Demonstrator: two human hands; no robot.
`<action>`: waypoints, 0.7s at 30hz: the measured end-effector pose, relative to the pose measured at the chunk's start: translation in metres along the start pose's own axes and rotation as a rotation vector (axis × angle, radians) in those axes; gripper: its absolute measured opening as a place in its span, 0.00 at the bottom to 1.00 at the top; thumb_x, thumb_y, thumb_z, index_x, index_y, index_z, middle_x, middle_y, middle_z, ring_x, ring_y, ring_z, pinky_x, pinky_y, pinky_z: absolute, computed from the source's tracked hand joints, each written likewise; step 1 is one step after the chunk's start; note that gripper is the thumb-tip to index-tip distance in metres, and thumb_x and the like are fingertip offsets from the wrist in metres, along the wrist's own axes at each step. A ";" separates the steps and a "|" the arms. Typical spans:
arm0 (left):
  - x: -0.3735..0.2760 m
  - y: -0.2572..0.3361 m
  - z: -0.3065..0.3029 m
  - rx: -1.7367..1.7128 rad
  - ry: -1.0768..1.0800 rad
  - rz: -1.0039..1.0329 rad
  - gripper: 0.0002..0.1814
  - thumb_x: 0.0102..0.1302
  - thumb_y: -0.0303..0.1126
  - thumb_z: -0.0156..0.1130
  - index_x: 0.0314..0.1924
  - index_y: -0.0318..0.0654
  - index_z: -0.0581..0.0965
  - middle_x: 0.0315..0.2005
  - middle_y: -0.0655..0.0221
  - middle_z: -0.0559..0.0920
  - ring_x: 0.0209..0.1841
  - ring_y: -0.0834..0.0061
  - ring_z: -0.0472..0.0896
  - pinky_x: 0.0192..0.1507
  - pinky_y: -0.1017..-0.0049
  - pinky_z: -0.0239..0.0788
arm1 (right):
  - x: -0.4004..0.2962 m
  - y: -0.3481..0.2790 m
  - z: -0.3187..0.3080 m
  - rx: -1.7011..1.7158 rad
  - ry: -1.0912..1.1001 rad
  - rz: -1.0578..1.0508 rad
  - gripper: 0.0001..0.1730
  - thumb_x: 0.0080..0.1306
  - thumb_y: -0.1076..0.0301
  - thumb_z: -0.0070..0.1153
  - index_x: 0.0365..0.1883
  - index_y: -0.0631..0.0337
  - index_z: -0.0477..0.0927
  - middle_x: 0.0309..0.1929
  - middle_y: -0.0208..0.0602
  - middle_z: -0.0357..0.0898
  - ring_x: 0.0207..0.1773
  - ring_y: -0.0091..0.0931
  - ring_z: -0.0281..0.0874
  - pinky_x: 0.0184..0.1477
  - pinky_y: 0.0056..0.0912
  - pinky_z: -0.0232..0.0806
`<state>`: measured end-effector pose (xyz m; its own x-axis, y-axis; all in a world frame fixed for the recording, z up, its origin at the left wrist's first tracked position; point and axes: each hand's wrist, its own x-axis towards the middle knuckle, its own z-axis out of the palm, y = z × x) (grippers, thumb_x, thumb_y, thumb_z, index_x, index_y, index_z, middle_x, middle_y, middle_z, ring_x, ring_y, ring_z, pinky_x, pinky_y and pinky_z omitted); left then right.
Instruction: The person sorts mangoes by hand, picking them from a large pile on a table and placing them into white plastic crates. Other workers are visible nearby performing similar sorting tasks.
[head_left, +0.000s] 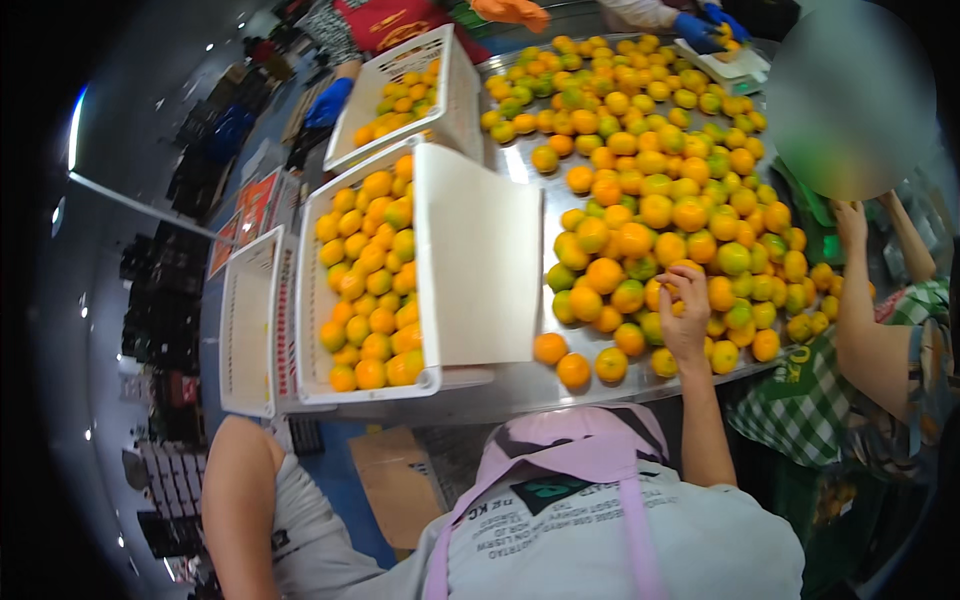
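Note:
My right hand (685, 315) is over the near part of a large heap of mandarins (690, 214), its fingers bent and its fingertips among the fruit. Orange skin shows between thumb and fingers, but whether a fruit is gripped I cannot tell. The mandarins are orange to green and lie on a metal table (517, 386). A few loose ones, such as a mandarin (574, 370), lie by the near edge. My left hand is out of view; only the bent arm shows at lower left. Left of the heap stands a white plastic crate (427, 300) of mandarins, with a pale sheet (484, 262) draped over its right wall.
Behind it stands another white crate (461, 97) with mandarins; a third crate (251, 330) is at left. Across the table, a person's blue-gloved hands (701, 34) hold fruit above a white scale-like device (731, 69). Another blue glove (328, 103) is at upper left. A co-worker's arm (859, 300) is close at right.

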<state>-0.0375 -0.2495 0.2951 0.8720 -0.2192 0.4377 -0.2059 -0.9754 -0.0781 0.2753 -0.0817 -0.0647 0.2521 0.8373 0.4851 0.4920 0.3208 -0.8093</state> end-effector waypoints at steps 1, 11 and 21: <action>-0.009 0.008 -0.002 0.006 0.013 0.020 0.13 0.54 0.36 0.67 0.40 0.44 0.80 0.40 0.59 0.78 0.49 0.63 0.69 0.53 0.60 0.57 | -0.004 -0.005 0.003 -0.004 -0.018 0.017 0.08 0.59 0.80 0.54 0.36 0.60 0.80 0.44 0.38 0.73 0.39 0.30 0.77 0.29 0.23 0.69; -0.050 0.012 -0.043 -0.299 0.213 0.021 0.16 0.55 0.35 0.67 0.45 0.47 0.81 0.48 0.57 0.79 0.59 0.60 0.67 0.64 0.58 0.54 | 0.002 -0.127 0.132 0.255 -0.337 -0.313 0.09 0.52 0.84 0.57 0.31 0.61 0.79 0.34 0.37 0.79 0.38 0.33 0.77 0.39 0.31 0.70; -0.299 -0.105 0.108 -0.188 -0.034 -1.323 0.32 0.49 0.44 0.73 0.51 0.35 0.75 0.40 0.60 0.78 0.44 0.62 0.77 0.49 0.70 0.68 | -0.017 -0.197 0.219 0.359 -0.598 -0.450 0.10 0.50 0.81 0.57 0.30 0.59 0.79 0.32 0.36 0.78 0.36 0.35 0.75 0.40 0.34 0.66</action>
<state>-0.2286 -0.0837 0.0754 0.4720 0.8792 0.0651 0.7418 -0.4359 0.5096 -0.0082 -0.0625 0.0141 -0.4410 0.6567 0.6117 0.1184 0.7182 -0.6857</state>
